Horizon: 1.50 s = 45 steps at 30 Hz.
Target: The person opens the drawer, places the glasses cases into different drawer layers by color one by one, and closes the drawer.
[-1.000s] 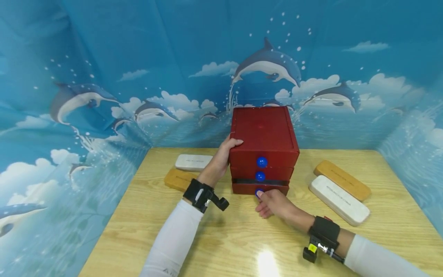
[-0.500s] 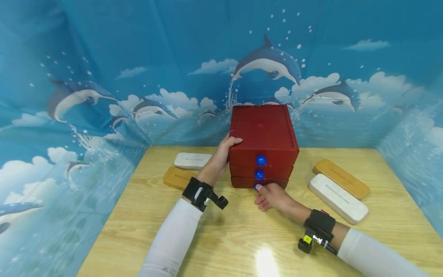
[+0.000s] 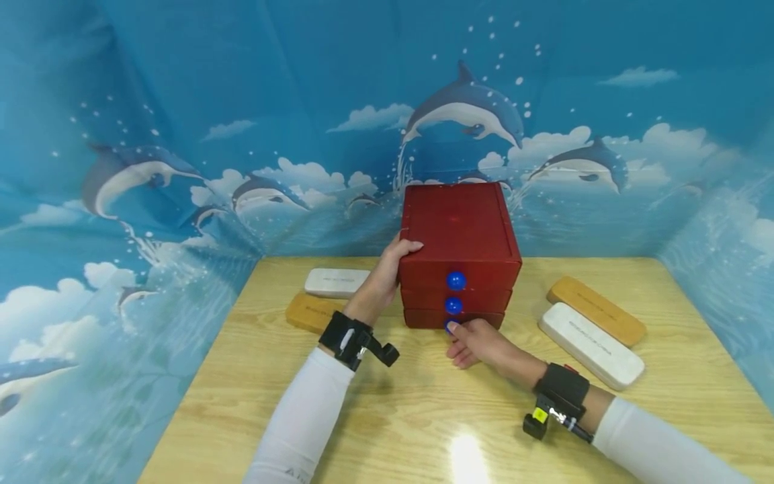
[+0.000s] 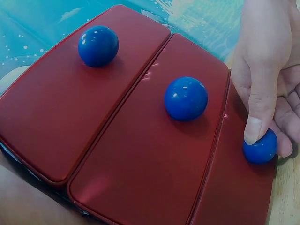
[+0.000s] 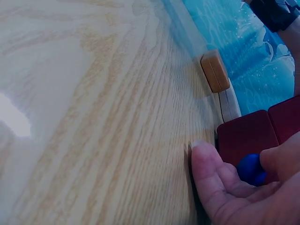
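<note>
A red three-drawer cabinet stands on the table, each drawer front bearing a round blue knob. All its drawers sit flush. My left hand rests against the cabinet's left side, its thumb lying over the top edge; the other fingers are mostly hidden. With thumb and forefinger my right hand pinches the lowest blue knob, its remaining fingers loosely bent below. Above that knob, the middle knob and the upper knob are untouched.
Left of the cabinet lie a white case and an orange-brown case, partly behind my left arm. To the right, another orange-brown case and white case lie slantwise on the wooden table. A dolphin-print curtain surrounds the table.
The lowest drawer, a little way out one second ago, has slid in flush with my right hand on its knob. The left hand has stayed on the cabinet.
</note>
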Each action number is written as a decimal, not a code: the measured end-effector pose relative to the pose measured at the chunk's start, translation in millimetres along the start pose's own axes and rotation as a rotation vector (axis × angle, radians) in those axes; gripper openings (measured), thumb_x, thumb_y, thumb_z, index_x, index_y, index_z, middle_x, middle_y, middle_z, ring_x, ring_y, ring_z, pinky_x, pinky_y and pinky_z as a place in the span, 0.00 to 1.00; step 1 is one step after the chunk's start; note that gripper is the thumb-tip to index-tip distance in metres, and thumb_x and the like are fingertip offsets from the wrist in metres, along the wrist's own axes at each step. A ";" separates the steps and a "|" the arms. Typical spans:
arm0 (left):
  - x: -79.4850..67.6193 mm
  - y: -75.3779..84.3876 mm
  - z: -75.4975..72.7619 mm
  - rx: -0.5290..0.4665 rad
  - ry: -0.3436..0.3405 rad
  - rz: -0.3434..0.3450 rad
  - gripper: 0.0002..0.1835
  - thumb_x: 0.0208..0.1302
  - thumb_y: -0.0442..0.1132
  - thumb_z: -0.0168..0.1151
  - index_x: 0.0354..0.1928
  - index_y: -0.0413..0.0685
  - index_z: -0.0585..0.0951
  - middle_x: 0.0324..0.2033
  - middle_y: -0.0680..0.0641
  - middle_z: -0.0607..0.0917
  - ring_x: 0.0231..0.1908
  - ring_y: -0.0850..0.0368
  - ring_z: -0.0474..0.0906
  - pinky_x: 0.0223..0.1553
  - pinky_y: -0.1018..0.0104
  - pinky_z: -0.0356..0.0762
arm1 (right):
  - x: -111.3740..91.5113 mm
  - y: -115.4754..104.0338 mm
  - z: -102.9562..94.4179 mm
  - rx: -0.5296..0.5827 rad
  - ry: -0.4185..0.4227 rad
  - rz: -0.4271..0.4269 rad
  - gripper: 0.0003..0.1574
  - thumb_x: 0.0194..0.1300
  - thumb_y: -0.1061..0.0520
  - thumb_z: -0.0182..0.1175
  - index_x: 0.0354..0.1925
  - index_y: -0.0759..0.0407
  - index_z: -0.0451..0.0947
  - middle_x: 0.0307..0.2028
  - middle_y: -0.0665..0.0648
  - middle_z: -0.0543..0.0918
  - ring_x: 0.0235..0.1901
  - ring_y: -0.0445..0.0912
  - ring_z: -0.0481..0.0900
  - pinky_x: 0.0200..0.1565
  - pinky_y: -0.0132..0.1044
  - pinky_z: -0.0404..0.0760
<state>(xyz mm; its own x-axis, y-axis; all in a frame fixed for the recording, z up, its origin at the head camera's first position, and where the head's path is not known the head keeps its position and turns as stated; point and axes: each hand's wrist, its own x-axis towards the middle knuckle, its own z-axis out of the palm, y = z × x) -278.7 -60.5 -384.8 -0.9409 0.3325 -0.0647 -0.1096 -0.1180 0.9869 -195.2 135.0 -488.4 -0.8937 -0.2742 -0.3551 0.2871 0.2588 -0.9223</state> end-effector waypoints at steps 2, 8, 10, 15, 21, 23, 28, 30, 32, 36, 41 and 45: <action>-0.8 -0.8 0.1 0.000 -0.001 0.006 0.28 0.60 0.54 0.55 0.64 0.66 0.64 0.54 0.46 0.75 0.50 0.47 0.73 0.51 0.49 0.67 | -2.4 0.1 -0.6 0.010 -0.007 0.020 0.29 0.74 0.46 0.47 0.46 0.75 0.71 0.29 0.67 0.82 0.26 0.54 0.82 0.30 0.46 0.83; -3.0 -4.4 0.3 -0.008 -0.021 -0.012 0.29 0.61 0.55 0.55 0.65 0.69 0.62 0.55 0.46 0.75 0.51 0.47 0.73 0.51 0.48 0.67 | -16.9 -4.0 -0.2 -0.040 -0.042 0.056 0.30 0.71 0.44 0.51 0.44 0.75 0.72 0.28 0.66 0.82 0.25 0.53 0.82 0.30 0.45 0.83; -3.8 -4.4 0.0 -0.019 -0.018 -0.016 0.30 0.61 0.55 0.55 0.65 0.70 0.62 0.55 0.46 0.74 0.51 0.47 0.73 0.52 0.48 0.67 | -21.7 -6.6 -0.7 -0.059 -0.058 0.014 0.29 0.71 0.45 0.53 0.43 0.74 0.74 0.30 0.66 0.82 0.28 0.54 0.82 0.32 0.46 0.82; -4.9 -2.6 -1.7 -0.025 -0.013 -0.010 0.30 0.61 0.54 0.55 0.66 0.70 0.62 0.56 0.46 0.73 0.52 0.47 0.72 0.53 0.48 0.66 | -29.3 -16.9 -5.4 -0.030 -0.151 -0.152 0.25 0.70 0.49 0.55 0.48 0.72 0.73 0.38 0.71 0.80 0.37 0.61 0.80 0.40 0.53 0.80; -4.6 -1.7 -2.1 -0.013 -0.015 -0.006 0.30 0.61 0.54 0.55 0.65 0.68 0.62 0.56 0.46 0.74 0.52 0.48 0.72 0.52 0.50 0.67 | -27.5 -29.5 -11.9 0.093 -0.215 -0.163 0.36 0.72 0.40 0.48 0.56 0.73 0.67 0.45 0.74 0.78 0.44 0.67 0.77 0.45 0.53 0.79; -4.3 -1.2 -0.6 -0.013 -0.020 -0.005 0.29 0.61 0.53 0.55 0.65 0.67 0.62 0.56 0.46 0.74 0.52 0.48 0.72 0.51 0.50 0.68 | -26.1 -33.0 -13.1 0.150 -0.215 -0.125 0.42 0.72 0.36 0.45 0.58 0.74 0.65 0.45 0.73 0.79 0.45 0.66 0.77 0.45 0.49 0.79; -3.3 -1.4 2.2 -0.029 -0.027 0.004 0.29 0.61 0.54 0.55 0.65 0.66 0.63 0.55 0.46 0.74 0.52 0.47 0.73 0.51 0.48 0.69 | -22.7 -37.7 -16.4 0.300 -0.212 -0.078 0.47 0.73 0.34 0.41 0.61 0.78 0.60 0.41 0.68 0.82 0.44 0.62 0.79 0.45 0.46 0.80; -3.2 -1.9 2.2 -0.032 -0.027 0.009 0.29 0.61 0.54 0.55 0.65 0.65 0.63 0.55 0.46 0.74 0.52 0.47 0.73 0.51 0.48 0.69 | -21.4 -37.8 -18.0 0.333 -0.208 -0.081 0.46 0.74 0.36 0.40 0.60 0.79 0.59 0.39 0.65 0.83 0.43 0.62 0.80 0.45 0.46 0.79; -3.4 -2.0 2.1 -0.035 -0.028 0.012 0.30 0.61 0.54 0.55 0.65 0.65 0.63 0.55 0.46 0.75 0.51 0.47 0.73 0.51 0.48 0.69 | -20.5 -37.4 -19.3 0.354 -0.203 -0.078 0.44 0.75 0.38 0.40 0.60 0.79 0.59 0.38 0.65 0.83 0.42 0.60 0.81 0.46 0.47 0.79; -4.0 -2.1 1.7 -0.038 -0.033 0.016 0.29 0.61 0.54 0.55 0.65 0.65 0.63 0.55 0.45 0.75 0.51 0.47 0.73 0.51 0.48 0.69 | -18.9 -36.6 -20.6 0.374 -0.203 -0.083 0.39 0.75 0.41 0.41 0.59 0.79 0.59 0.39 0.66 0.83 0.44 0.62 0.80 0.49 0.50 0.77; -2.8 -1.1 1.2 -0.020 -0.025 0.016 0.29 0.60 0.54 0.55 0.64 0.66 0.63 0.55 0.46 0.75 0.51 0.47 0.73 0.51 0.48 0.69 | -17.4 -40.1 -21.1 0.383 -0.208 -0.107 0.36 0.76 0.45 0.42 0.58 0.80 0.60 0.38 0.63 0.84 0.44 0.61 0.80 0.49 0.51 0.76; -1.9 -0.6 0.2 -0.006 -0.014 0.016 0.29 0.60 0.54 0.55 0.64 0.66 0.63 0.54 0.46 0.75 0.51 0.47 0.73 0.51 0.48 0.69 | -15.9 -43.0 -21.0 0.365 -0.213 -0.117 0.35 0.76 0.46 0.41 0.57 0.80 0.60 0.37 0.63 0.85 0.40 0.57 0.82 0.46 0.46 0.79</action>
<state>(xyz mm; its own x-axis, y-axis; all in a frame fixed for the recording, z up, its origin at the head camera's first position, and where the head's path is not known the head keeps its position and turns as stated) -276.8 -60.9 -385.2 -0.9378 0.3439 -0.0466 -0.0965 -0.1295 0.9869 -200.5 147.8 -439.9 -0.8476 -0.4767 -0.2330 0.3251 -0.1195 -0.9381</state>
